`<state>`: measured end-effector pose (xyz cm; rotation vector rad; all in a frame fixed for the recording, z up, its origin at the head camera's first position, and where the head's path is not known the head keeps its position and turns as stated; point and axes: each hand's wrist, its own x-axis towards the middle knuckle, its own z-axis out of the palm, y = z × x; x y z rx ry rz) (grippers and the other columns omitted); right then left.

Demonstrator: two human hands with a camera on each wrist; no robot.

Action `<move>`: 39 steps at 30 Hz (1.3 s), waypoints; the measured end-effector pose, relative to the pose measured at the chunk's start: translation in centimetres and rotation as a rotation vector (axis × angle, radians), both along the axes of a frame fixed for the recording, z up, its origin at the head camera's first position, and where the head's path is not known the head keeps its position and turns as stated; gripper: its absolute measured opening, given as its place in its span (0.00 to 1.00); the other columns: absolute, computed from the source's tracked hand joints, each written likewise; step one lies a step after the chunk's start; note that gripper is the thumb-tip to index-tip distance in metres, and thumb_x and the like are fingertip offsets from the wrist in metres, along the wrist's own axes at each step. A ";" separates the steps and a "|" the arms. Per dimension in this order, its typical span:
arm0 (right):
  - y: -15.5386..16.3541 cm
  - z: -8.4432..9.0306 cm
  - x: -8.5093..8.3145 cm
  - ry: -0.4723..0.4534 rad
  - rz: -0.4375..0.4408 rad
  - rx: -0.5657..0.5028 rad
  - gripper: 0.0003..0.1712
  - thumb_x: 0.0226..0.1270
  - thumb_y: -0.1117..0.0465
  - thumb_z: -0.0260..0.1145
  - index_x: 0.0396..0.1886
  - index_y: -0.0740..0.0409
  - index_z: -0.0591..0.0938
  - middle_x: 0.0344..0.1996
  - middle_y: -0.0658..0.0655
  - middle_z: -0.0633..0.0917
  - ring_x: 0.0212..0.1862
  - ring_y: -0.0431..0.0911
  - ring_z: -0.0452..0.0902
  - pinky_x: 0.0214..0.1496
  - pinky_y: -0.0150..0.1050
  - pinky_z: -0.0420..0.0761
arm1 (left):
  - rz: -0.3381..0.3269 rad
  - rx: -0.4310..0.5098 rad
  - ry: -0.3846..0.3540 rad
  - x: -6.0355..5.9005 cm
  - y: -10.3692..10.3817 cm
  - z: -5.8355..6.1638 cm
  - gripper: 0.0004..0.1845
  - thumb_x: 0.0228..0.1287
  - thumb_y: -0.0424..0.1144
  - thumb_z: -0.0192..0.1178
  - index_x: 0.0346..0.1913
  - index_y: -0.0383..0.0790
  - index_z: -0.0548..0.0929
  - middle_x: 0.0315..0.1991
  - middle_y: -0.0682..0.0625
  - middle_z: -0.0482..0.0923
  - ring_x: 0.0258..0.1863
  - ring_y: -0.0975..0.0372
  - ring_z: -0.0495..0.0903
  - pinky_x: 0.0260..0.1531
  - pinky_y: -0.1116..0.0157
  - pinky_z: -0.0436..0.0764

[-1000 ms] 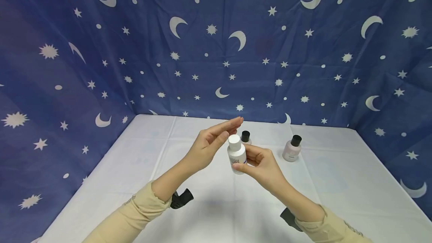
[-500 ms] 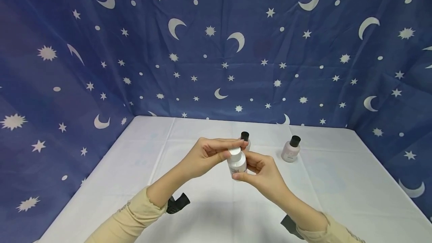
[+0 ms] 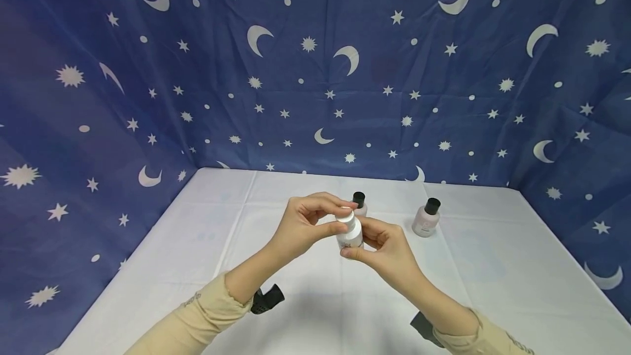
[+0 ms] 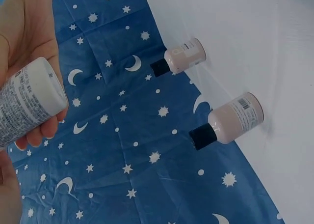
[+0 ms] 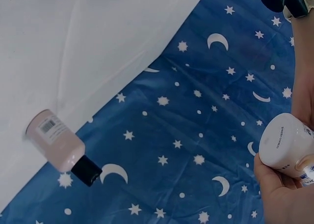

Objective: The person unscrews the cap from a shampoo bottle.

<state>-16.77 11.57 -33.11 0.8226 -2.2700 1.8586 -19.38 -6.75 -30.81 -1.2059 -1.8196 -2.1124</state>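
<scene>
The white table [image 3: 207, 234] is walled on three sides by a blue cloth backdrop [image 3: 315, 70] printed with moons and stars, which meets the tabletop along the left, far and right edges; the near part of the table under the forearms lies bare, as do the left and right flanks. Two pink bottles with black caps stand toward the back: one [image 3: 426, 217] to the right, well apart from the hands, the other [image 3: 359, 202] just behind them and partly hidden. Both hands are raised above the middle of the table, forearms angling in from the near corners in beige sleeves. The right hand [image 3: 382, 245] grips the body of a small white bottle [image 3: 350, 233] from below and the side, thumb in front, fingers curled round behind. The left hand [image 3: 305, 223] arches over it, thumb and fingertips pinching the white cap [image 3: 346, 215]. The bottle is held nearly upright, tilted slightly, clear of the tabletop.
</scene>
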 end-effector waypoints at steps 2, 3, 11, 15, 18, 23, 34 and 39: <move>0.0 0.0 -0.1 -0.001 -0.003 -0.009 0.26 0.50 0.73 0.72 0.51 0.74 0.77 0.46 0.70 0.83 0.46 0.34 0.81 0.51 0.30 0.81 | 0.013 0.007 0.009 -0.1 0.2 0.0 0.26 0.50 0.43 0.71 0.35 0.17 0.78 0.39 0.62 0.82 0.46 0.67 0.81 0.55 0.65 0.78; 0.0 0.0 -0.1 -0.003 -0.004 -0.012 0.26 0.50 0.73 0.71 0.51 0.74 0.77 0.46 0.70 0.83 0.46 0.34 0.81 0.51 0.30 0.81 | 0.020 0.008 0.013 -0.2 0.3 0.1 0.27 0.49 0.44 0.71 0.33 0.18 0.78 0.38 0.63 0.81 0.45 0.67 0.80 0.53 0.67 0.78; -0.2 0.0 -0.1 -0.046 -0.007 -0.019 0.26 0.51 0.72 0.71 0.53 0.72 0.77 0.44 0.67 0.84 0.44 0.36 0.83 0.48 0.33 0.83 | 0.040 0.023 0.025 -0.6 1.0 0.1 0.26 0.46 0.50 0.73 0.29 0.30 0.74 0.31 0.53 0.72 0.37 0.67 0.74 0.42 0.76 0.77; -0.2 0.0 -0.1 -0.065 -0.017 -0.016 0.26 0.52 0.71 0.71 0.53 0.72 0.77 0.44 0.68 0.84 0.43 0.35 0.83 0.47 0.33 0.84 | 0.068 0.018 0.013 -0.6 1.2 0.0 0.19 0.48 0.41 0.73 0.31 0.33 0.74 0.31 0.51 0.72 0.35 0.67 0.73 0.40 0.75 0.77; -0.2 0.0 -0.2 -0.070 -0.024 -0.013 0.25 0.52 0.71 0.71 0.52 0.72 0.78 0.43 0.67 0.84 0.42 0.35 0.83 0.46 0.33 0.84 | 0.103 -0.002 0.010 -0.5 1.3 0.0 0.16 0.49 0.32 0.71 0.34 0.30 0.73 0.33 0.50 0.72 0.34 0.68 0.73 0.40 0.73 0.76; -0.2 -0.2 -0.2 -0.070 -0.021 -0.010 0.25 0.53 0.70 0.71 0.52 0.70 0.78 0.40 0.63 0.86 0.39 0.36 0.83 0.45 0.32 0.84 | 0.133 -0.041 0.029 -0.4 1.4 0.0 0.17 0.51 0.30 0.70 0.40 0.27 0.73 0.38 0.36 0.73 0.38 0.68 0.74 0.45 0.71 0.75; -0.3 -0.2 -0.4 -0.066 -0.042 0.002 0.28 0.50 0.71 0.72 0.53 0.72 0.77 0.46 0.69 0.83 0.44 0.35 0.81 0.51 0.31 0.81 | 0.065 -0.107 0.067 -0.7 0.2 -0.3 0.39 0.65 0.61 0.49 0.63 0.28 0.66 0.63 0.33 0.66 0.63 0.60 0.69 0.65 0.60 0.70; -0.2 -0.4 -0.4 -0.073 -0.038 0.004 0.28 0.51 0.70 0.72 0.54 0.72 0.76 0.47 0.69 0.83 0.45 0.35 0.81 0.52 0.31 0.81 | -0.081 -0.177 0.059 -0.6 -0.8 0.1 0.33 0.73 0.53 0.43 0.69 0.30 0.60 0.70 0.37 0.59 0.71 0.57 0.60 0.69 0.62 0.64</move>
